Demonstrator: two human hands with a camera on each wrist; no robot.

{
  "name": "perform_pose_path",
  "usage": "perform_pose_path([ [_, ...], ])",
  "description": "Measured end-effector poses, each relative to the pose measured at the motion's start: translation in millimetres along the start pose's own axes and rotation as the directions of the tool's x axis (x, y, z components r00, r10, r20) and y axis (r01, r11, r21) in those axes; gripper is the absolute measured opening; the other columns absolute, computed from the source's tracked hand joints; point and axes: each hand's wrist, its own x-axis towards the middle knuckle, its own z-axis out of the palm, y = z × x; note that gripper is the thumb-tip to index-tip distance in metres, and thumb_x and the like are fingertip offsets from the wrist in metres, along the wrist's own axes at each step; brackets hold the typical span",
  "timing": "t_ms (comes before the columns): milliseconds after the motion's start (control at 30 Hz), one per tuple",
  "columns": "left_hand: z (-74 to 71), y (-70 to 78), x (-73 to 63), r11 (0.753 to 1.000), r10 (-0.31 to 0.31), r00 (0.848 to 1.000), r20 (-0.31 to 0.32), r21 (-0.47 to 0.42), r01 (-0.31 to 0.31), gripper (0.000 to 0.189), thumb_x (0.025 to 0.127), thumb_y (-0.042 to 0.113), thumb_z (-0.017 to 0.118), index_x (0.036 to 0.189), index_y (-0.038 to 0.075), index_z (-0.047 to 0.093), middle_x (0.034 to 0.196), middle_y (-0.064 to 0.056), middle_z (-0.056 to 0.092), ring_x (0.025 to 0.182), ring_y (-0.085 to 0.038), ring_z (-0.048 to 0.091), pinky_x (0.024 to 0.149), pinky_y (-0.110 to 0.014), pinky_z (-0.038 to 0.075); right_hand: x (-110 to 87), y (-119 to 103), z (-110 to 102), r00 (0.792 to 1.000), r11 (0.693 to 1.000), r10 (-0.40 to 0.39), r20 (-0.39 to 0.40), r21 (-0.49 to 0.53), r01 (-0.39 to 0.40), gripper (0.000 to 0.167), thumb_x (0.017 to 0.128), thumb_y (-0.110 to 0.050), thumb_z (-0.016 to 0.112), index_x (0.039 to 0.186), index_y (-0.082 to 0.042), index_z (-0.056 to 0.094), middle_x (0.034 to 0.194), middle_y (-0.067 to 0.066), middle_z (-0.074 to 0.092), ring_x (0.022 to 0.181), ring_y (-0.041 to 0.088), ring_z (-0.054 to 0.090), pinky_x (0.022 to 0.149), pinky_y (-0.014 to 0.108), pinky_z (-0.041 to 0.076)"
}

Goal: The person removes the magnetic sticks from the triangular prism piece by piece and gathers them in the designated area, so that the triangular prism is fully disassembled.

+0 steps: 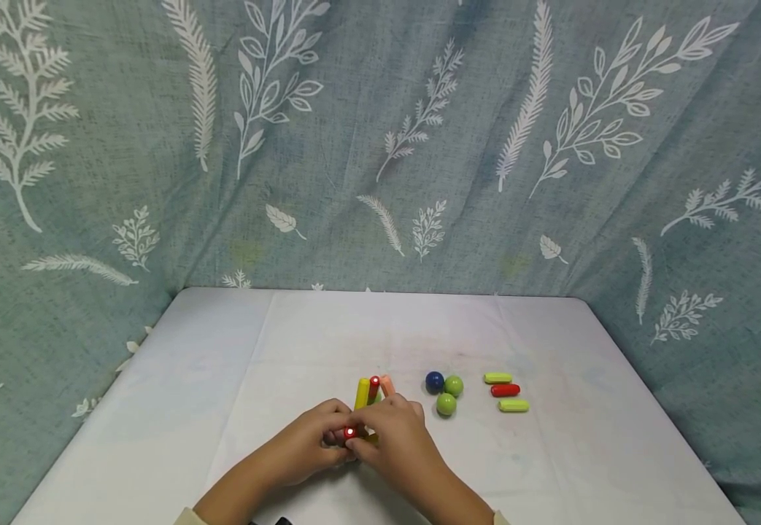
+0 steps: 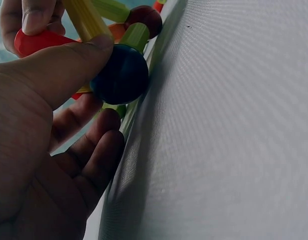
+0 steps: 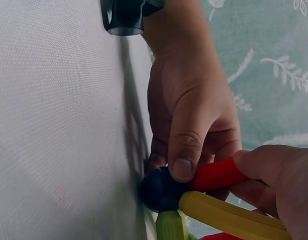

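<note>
Both hands meet over a toy structure of coloured rods and balls low in the head view. My left hand [image 1: 311, 445] holds the blue ball [image 2: 121, 75], its thumb pressed where ball and rods join. My right hand [image 1: 396, 437] pinches the outer part of a red rod [image 3: 216, 174], whose inner end is at the blue ball. A yellow rod [image 3: 234, 215] and a green rod [image 3: 170, 226] also join that ball. Further back in the structure are a dark red ball [image 2: 144, 21] and an upright-looking yellow rod [image 1: 362, 392]. The hands hide much of it.
Right of the hands lie a loose blue ball [image 1: 435, 382] and two green balls [image 1: 446, 405]. Further right are two yellow-green rods [image 1: 514, 405] with a red rod [image 1: 505, 391] between them. A leaf-patterned curtain [image 1: 354, 146] stands behind the white table [image 1: 590, 452].
</note>
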Motion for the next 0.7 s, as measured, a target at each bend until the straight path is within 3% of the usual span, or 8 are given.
perform_pose_path([
  [200, -0.8, 0.3, -0.9, 1.000, -0.008, 1.000, 0.000, 0.002, 0.008, 0.038, 0.092, 0.036, 0.082, 0.128, 0.034, 0.073, 0.113, 0.014, 0.059, 0.096, -0.006, 0.062, 0.084, -0.026, 0.055, -0.3, 2.6, 1.0, 0.999, 0.992, 0.049, 0.012, 0.112, -0.050, 0.021, 0.087, -0.027, 0.086, 0.106, -0.032, 0.079, 0.095, -0.027, 0.071, 0.093, 0.004, 0.052, 0.083, 0.030, 0.035],
  [367, -1.3, 0.1, 0.1, 1.000, -0.015, 1.000, -0.001, 0.002, 0.015, 0.030, 0.091, 0.030, 0.084, 0.119, 0.035, 0.073, 0.112, 0.013, 0.059, 0.094, -0.005, 0.062, 0.083, -0.026, 0.056, 2.6, 3.5, -1.1, 0.992, 0.964, 0.122, 0.035, 0.235, -0.126, 0.015, 0.089, -0.024, 0.081, 0.103, -0.032, 0.079, 0.100, -0.027, 0.071, 0.097, 0.006, 0.056, 0.087, 0.036, 0.037],
  [600, -0.5, -0.1, 0.5, 1.000, -0.018, 1.000, -0.002, 0.003, 0.018, 0.024, 0.090, 0.029, 0.084, 0.110, 0.036, 0.073, 0.112, 0.013, 0.059, 0.095, -0.005, 0.061, 0.084, -0.026, 0.056, 0.8, 4.1, -3.4, 0.991, 0.952, 0.130, 0.022, 0.277, -0.131, 0.017, 0.088, -0.023, 0.082, 0.100, -0.033, 0.078, 0.102, -0.027, 0.072, 0.097, 0.005, 0.057, 0.087, 0.033, 0.041],
  [700, -0.1, -0.3, 0.3, 1.000, -0.009, 1.000, -0.002, 0.010, 0.009, 0.022, 0.090, 0.028, 0.084, 0.106, 0.036, 0.071, 0.112, 0.013, 0.058, 0.094, -0.005, 0.062, 0.084, -0.026, 0.056, 0.1, 5.8, -4.3, 0.990, 0.941, 0.142, 0.020, 0.308, -0.141, 0.018, 0.087, -0.020, 0.081, 0.098, -0.033, 0.077, 0.099, -0.026, 0.071, 0.094, 0.011, 0.059, 0.082, 0.029, 0.044],
])
